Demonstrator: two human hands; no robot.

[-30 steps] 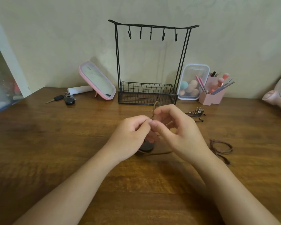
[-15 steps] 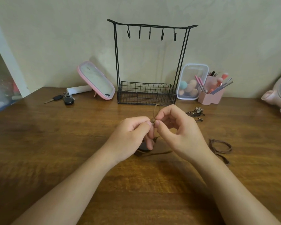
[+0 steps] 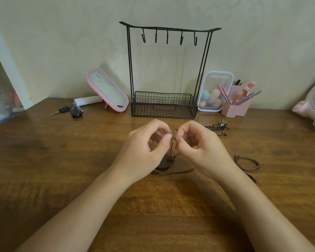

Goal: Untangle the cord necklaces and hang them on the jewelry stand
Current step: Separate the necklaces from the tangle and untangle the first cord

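Knot-picking at centre frame; thin brown cord necklace [image 3: 171, 144] pinched by left hand [image 3: 145, 151] and right hand [image 3: 202, 151], close together, likely for slack at tangle; dark round pendant [image 3: 164, 163] beneath; black wire jewelry stand [image 3: 129, 70] bare, upper centre.

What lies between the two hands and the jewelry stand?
Head view: only bare table separates the left hand and right hand from the jewelry stand.
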